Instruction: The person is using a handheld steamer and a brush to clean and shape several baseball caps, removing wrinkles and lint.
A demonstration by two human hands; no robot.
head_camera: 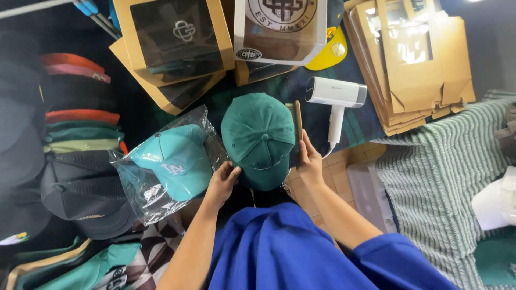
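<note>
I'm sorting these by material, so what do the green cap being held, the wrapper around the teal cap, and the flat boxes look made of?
Green cap: matte woven cloth, likely cotton twill, with stitched panel seams. Wrapper: thin clear plastic film, glossy and crinkled. Flat boxes: brown kraft cardboard with shiny clear windows, probably plastic.

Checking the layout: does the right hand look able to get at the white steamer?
Probably yes: the right hand is close to the steamer, nothing between, though it holds a brush.

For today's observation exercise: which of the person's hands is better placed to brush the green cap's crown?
Probably the right hand: it holds the wooden brush against the dark green cap. The left hand grips the cap's brim.
</note>
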